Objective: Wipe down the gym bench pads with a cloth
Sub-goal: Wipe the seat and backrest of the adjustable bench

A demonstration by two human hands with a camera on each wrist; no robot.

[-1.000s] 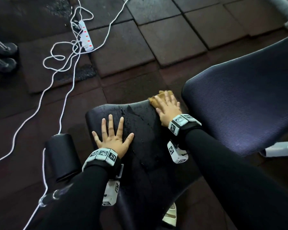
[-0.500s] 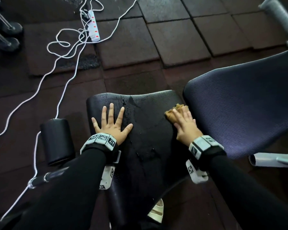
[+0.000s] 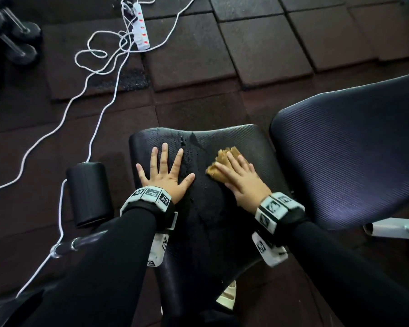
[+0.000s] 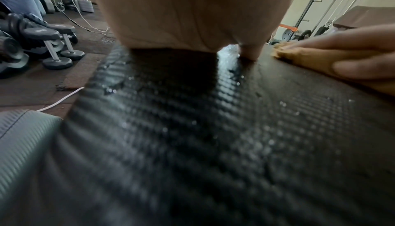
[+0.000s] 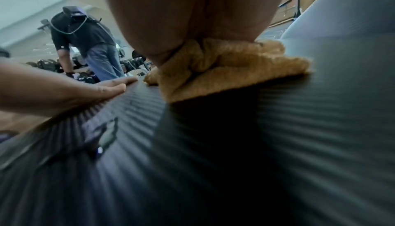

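Observation:
The black textured seat pad point(image 3: 206, 223) of the bench fills the middle of the head view, with wet drops point(image 4: 235, 70) near its far edge. My left hand point(image 3: 165, 173) lies flat on the pad's left half, fingers spread. My right hand point(image 3: 241, 175) presses a bunched tan cloth point(image 3: 222, 159) flat against the pad's right half with straight fingers. The cloth point(image 5: 224, 70) shows under my palm in the right wrist view, and the cloth point(image 4: 310, 59) shows in the left wrist view. The dark blue back pad point(image 3: 350, 161) rises just to the right.
A black roller pad point(image 3: 87, 192) sticks out left of the seat. White cables point(image 3: 99, 74) and a power strip point(image 3: 141, 27) lie on the rubber floor tiles beyond. Dumbbells point(image 3: 12, 36) sit at far left. Another person point(image 5: 89, 47) bends over a weight rack in the distance.
My right hand slid the cloth from the pad's far right corner back along the right edge, then left toward the middle. My left hand stayed flat in place.

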